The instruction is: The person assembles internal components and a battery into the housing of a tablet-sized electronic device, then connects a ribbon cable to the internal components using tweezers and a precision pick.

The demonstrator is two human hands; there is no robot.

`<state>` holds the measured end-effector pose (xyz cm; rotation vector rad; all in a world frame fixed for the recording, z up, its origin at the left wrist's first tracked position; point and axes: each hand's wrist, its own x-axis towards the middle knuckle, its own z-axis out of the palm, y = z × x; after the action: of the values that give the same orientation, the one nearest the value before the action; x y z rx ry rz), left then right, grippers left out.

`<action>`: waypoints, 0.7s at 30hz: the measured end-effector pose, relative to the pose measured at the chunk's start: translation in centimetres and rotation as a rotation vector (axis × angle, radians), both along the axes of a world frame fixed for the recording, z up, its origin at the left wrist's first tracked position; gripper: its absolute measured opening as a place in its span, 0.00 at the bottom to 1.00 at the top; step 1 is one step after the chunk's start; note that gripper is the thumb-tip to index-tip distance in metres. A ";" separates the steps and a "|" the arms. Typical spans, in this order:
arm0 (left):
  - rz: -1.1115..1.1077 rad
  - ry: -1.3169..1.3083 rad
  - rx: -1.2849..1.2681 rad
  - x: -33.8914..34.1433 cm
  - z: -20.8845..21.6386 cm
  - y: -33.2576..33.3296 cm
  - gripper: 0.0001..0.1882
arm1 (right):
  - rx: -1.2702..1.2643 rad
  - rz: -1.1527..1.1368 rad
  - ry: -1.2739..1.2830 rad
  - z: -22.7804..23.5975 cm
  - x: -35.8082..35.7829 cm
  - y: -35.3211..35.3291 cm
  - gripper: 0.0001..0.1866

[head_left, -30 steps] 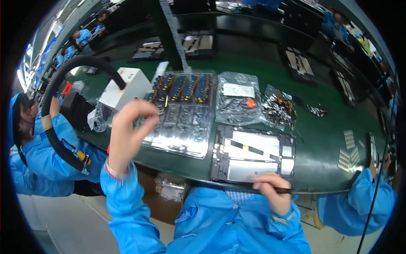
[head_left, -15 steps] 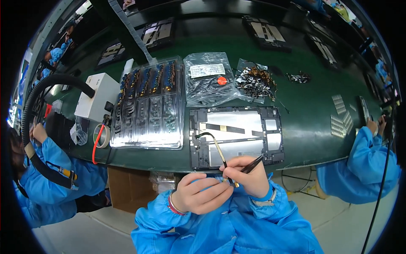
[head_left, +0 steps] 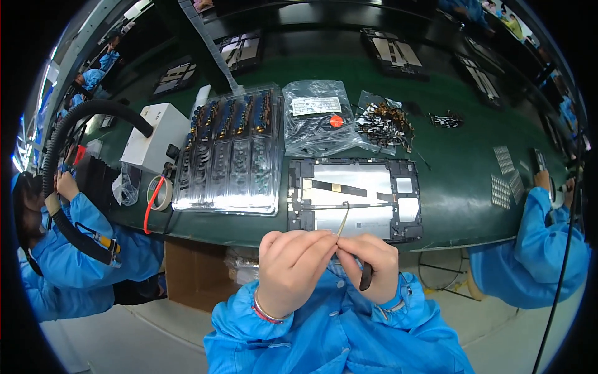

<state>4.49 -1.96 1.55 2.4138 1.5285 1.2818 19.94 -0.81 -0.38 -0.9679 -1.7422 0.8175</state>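
Observation:
My left hand point(head_left: 293, 268) and my right hand point(head_left: 372, 255) meet at the fingertips in front of the bench's near edge. Between them they pinch a thin flex cable point(head_left: 342, 225), whose tan strip rises and ends in a small dark hooked tip. Black tweezers point(head_left: 366, 277) stay tucked in my right hand, their dark end sticking out below the fingers. The cable's lower end is hidden by my fingers. Just beyond lies an open tablet housing point(head_left: 364, 219), black-framed with silver plates, with the cable tip showing over it.
Left of the housing stands a clear tray point(head_left: 227, 202) of small parts. Behind are a plastic bag point(head_left: 317, 134) and a heap of flex cables point(head_left: 386, 124). A white box with a black hose point(head_left: 81, 109) is at left. Co-workers in blue sit on both sides.
The flex cable has been drawn back toward me, its tip now nearer the housing's middle. My hands have closed together, and the tweezers have turned to point downward in my right hand.

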 end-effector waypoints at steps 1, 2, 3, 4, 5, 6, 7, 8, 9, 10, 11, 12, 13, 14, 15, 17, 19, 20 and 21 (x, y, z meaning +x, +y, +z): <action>0.002 0.063 0.025 -0.2 0.2 -0.1 0.11 | 0.007 0.005 0.006 0.0 -0.1 -0.1 0.12; 0.006 0.127 0.051 -0.4 0.4 -0.2 0.12 | 0.034 0.012 -0.017 0.0 -0.1 -0.2 0.13; 0.018 0.136 0.059 -0.4 0.4 -0.5 0.12 | 0.062 0.023 -0.040 0.1 -0.2 -0.3 0.13; 0.034 0.172 0.078 -0.6 0.1 -0.8 0.11 | 0.078 0.043 -0.028 0.0 -0.4 -0.3 0.13; 0.051 0.209 0.100 -0.8 0.0 -0.8 0.11 | 0.045 0.061 -0.046 0.0 -0.5 -0.4 0.13; 0.079 0.221 0.116 -1.4 0.0 -0.8 0.11 | 0.013 0.084 -0.065 -0.1 -0.7 -0.4 0.13; 0.134 0.209 0.103 -2.3 0.0 -1.1 0.11 | -0.044 0.116 -0.066 0.2 -1.0 -0.6 0.13; 0.185 0.194 0.090 -3.1 0.3 -1.6 0.11 | -0.028 0.147 -0.056 0.4 -0.9 -0.8 0.13; 0.308 0.136 0.114 -4.1 0.8 -2.1 0.10 | -0.108 0.213 -0.066 0.5 -0.8 -0.9 0.13; 0.457 0.053 0.153 -5.3 0.7 -2.9 0.09 | -0.186 0.278 -0.078 0.6 -0.7 -1.1 0.12; 0.597 0.017 0.149 -6.6 0.5 -3.7 0.06 | -0.202 0.305 -0.089 0.2 -0.6 -1.2 0.12; 0.731 0.018 0.087 -7.9 0.0 -4.7 0.04 | -0.186 0.334 -0.082 -0.2 -0.6 -1.3 0.12; 0.828 0.076 0.036 -9.3 -0.8 -5.9 0.04 | -0.224 0.338 -0.061 -0.5 -0.7 -1.5 0.11; 0.923 0.130 -0.019 -10.6 -2.1 -7.2 0.03 | -0.264 0.339 -0.044 -0.8 -0.7 -1.7 0.11; 0.965 0.131 -0.034 -12.4 -3.9 -8.5 0.03 | -0.287 0.379 -0.076 -1.4 -1.2 -1.1 0.11; 0.956 0.287 -0.236 -13.9 -5.9 -10.3 0.03 | -0.295 0.413 -0.075 -1.4 -1.3 -1.2 0.11; 0.992 0.201 -0.288 -13.6 -5.8 -10.6 0.04 | -0.312 0.421 -0.075 -1.5 -1.4 -1.2 0.11; 1.012 0.117 -0.339 -13.3 -5.4 -10.4 0.04 | -0.311 0.433 -0.059 -1.4 -1.5 -1.1 0.11; 1.003 0.114 -0.347 -12.7 -4.9 -9.8 0.04 | -0.312 0.439 -0.044 -1.4 -1.6 -1.0 0.11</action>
<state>-8.21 -11.78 -3.37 1.5074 2.8576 0.7738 18.33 -1.85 -1.83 -0.8116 -1.9326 1.3908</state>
